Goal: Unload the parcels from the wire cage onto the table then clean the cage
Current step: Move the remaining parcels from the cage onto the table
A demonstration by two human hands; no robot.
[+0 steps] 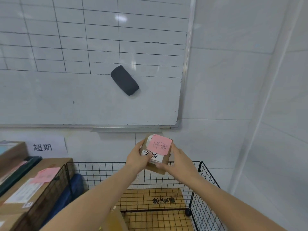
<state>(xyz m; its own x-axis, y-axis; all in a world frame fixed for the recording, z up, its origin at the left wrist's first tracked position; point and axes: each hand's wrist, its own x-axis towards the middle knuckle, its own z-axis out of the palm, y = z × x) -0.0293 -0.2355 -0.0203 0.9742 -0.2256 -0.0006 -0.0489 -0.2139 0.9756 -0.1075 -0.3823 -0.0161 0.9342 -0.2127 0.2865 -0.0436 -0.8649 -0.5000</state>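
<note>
The left hand and right hand cover the small parcel along its sides. The scrawl on its pink note is unreadable. The wire cage runs off the bottom edge, and the stacked boxes are cropped at the left.

A white paper sign on the wall reads "超期".

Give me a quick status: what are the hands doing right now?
Left hand and right hand both grip small brown cardboard parcel with pink note, above black wire cage. Nothing seen blocking.
</note>
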